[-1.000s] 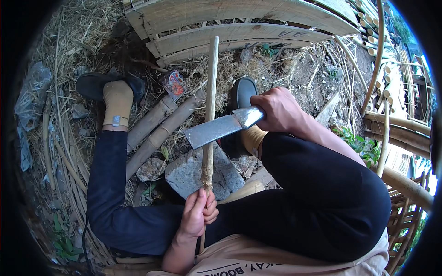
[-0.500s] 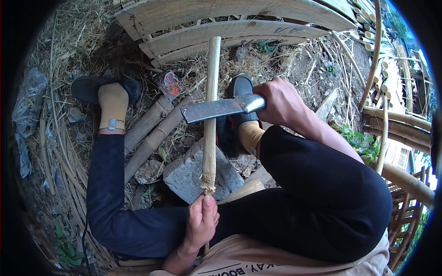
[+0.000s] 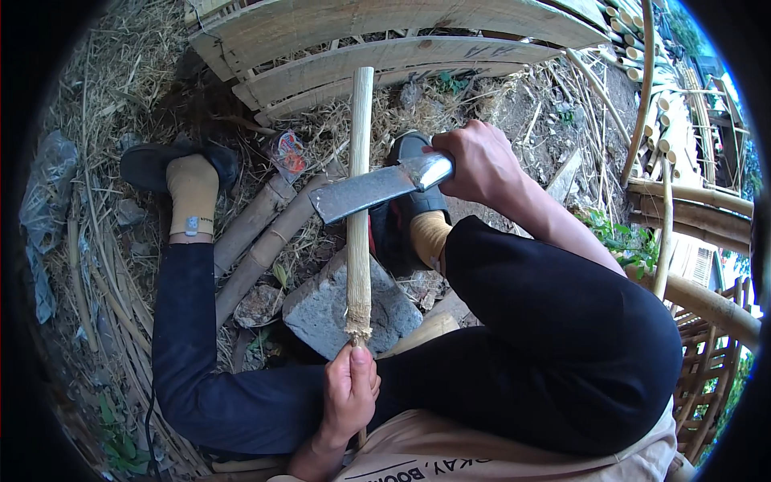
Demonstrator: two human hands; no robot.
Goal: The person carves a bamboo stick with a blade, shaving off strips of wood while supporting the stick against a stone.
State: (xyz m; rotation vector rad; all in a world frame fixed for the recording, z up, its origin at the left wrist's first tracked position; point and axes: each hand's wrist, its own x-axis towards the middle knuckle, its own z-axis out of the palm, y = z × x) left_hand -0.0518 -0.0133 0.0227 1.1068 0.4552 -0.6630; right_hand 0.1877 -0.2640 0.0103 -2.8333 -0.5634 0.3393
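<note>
A pale peeled wooden stick (image 3: 360, 241) stretches away from me above a grey stone block (image 3: 317, 309). My left hand (image 3: 351, 386) is closed around its near end, thumb on top, just below a frayed, notched ring in the wood. My right hand (image 3: 482, 161) grips a machete-like knife, its fingers wrapped round a handle they mostly hide. The broad, blunt-ended metal blade (image 3: 361, 194) lies across the stick's middle and points left. Whether the blade touches the wood I cannot tell.
A slatted wooden crate (image 3: 385, 56) stands at the far side. Bamboo poles (image 3: 269, 245) lie left of the stone, near a crumpled wrapper (image 3: 289, 153). Cut bamboo (image 3: 662, 120) is stacked at far right. My bent legs flank the stone; plastic (image 3: 52, 177) lies at left.
The blade has tilted, its free end now lower than its handle end. The whole scene has shifted slightly left in view. Both hands keep their grips.
</note>
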